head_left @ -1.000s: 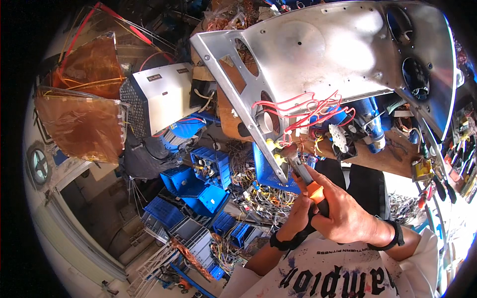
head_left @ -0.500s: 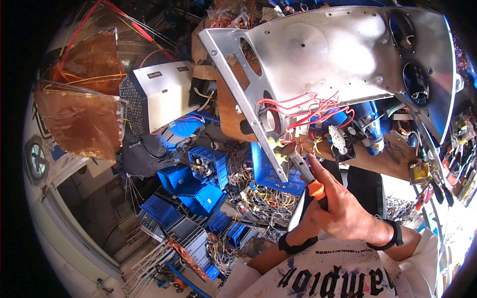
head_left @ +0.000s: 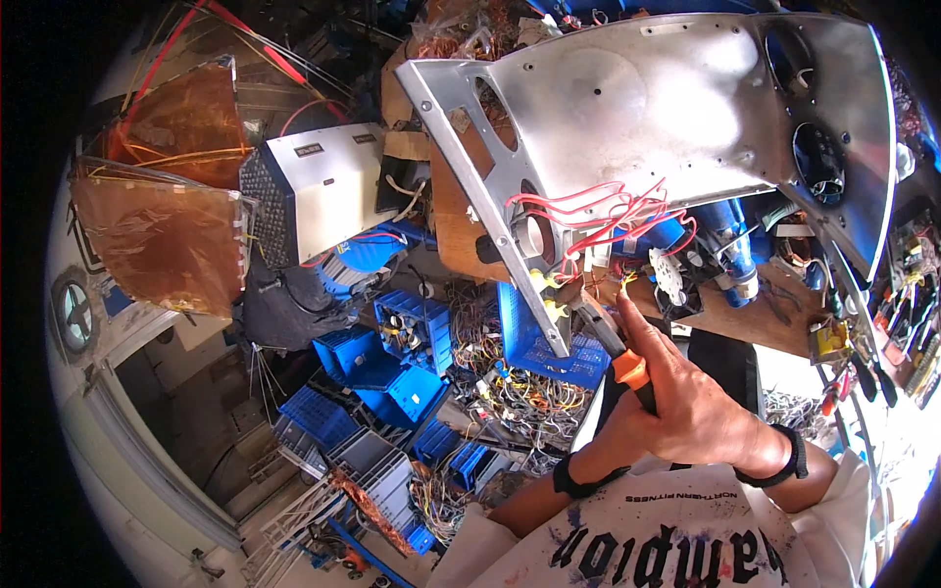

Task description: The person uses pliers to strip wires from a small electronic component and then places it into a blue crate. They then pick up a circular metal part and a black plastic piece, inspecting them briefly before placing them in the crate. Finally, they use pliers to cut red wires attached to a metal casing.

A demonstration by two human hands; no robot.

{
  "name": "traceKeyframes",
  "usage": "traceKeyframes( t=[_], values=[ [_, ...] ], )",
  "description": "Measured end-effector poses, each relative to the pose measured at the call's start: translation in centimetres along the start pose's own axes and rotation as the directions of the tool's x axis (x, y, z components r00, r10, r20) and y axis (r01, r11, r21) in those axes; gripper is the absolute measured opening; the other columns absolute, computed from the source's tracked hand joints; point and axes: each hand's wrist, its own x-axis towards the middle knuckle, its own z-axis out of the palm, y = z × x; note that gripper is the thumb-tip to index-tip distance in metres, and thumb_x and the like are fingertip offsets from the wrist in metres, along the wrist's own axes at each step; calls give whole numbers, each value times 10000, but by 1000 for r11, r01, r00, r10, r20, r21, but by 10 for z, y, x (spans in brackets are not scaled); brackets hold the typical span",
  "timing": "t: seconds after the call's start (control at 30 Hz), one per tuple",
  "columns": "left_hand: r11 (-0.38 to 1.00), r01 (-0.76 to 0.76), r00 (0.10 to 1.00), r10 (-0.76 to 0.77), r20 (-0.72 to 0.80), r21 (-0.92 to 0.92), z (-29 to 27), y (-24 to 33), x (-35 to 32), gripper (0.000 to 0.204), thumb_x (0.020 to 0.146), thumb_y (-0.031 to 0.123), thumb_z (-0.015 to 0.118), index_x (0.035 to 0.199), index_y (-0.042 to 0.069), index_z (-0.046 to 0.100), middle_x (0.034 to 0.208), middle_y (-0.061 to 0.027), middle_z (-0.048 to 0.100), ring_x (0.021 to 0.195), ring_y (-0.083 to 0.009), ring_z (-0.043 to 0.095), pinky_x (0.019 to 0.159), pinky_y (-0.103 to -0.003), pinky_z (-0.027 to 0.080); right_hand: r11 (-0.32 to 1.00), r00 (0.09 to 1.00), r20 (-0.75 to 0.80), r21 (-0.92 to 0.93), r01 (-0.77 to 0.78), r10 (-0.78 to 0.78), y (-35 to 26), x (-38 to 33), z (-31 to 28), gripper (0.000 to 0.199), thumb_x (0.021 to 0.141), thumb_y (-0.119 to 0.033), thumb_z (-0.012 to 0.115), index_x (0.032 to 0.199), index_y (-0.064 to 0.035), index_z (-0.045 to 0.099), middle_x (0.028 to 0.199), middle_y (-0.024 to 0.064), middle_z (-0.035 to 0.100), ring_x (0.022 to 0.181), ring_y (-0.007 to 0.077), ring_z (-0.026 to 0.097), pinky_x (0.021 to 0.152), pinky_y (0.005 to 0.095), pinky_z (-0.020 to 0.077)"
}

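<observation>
seen from above, looking down over a white paint-flecked shirt (head_left: 667, 539) at a cluttered workshop. right hand (head_left: 701, 412) with a black wristband, fingers (head_left: 652, 338) wrapped tight around the orange handle of a screwdriver (head_left: 613, 343), forefinger stretched along the shaft. screwdriver tip pointing up and left, at the lower edge of a large bare aluminium panel (head_left: 637, 108) tilted across the top of the view, just beside a bunch of red wires (head_left: 598, 211) looping out of a round cut-out. left hand (head_left: 613, 431) mostly hidden behind the right one, only the wrist with a black band showing; whether those fingers are spread or closed cannot be told. under the panel, blue cylindrical parts (head_left: 730, 245) and a small white toothed disc (head_left: 667, 274), resting on a brown wooden bench (head_left: 745, 328). below and to the left, many blue plastic crates (head_left: 402, 367) tangled with loose coloured wiring (head_left: 520, 392). further left, a grey metal box with a perforated end (head_left: 309, 201), and beside it two amber translucent sheets (head_left: 162, 235). at far right, a row of hand tools (head_left: 897, 328) with red and black handles.
</observation>
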Motion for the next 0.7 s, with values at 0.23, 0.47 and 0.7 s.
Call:
traceKeyframes(
  t=[0.23,0.47,0.7],
  values=[
    [1000,-3,1000,3,13,4,-4,2,5,540,823,114,637,1298,4,406,1212,-99,515,1144,-205,507,946,-336,425,1000,1000,-19,25,-1,2,1,2,0,815,706,-37,537,1441,54,197,1267,299,464,1225,422,453,1054,429,366],
    [986,-111,975,83,207,126,-16,9,-11,738,799,72,698,1395,21,266,1379,-102,373,1293,-190,380,1058,-332,341,993,977,-208,-112,31,-54,3,7,14,638,741,-27,582,1343,1,374,1171,240,552,1108,401,536,948,433,442],
    [979,-97,992,80,100,181,2,-9,-2,699,833,70,666,1398,30,256,1377,-101,368,1289,-185,384,1058,-331,347,991,960,-279,-124,-53,16,6,13,27,517,772,-66,651,1242,-15,440,1044,203,617,956,368,619,814,420,505]
  ],
)
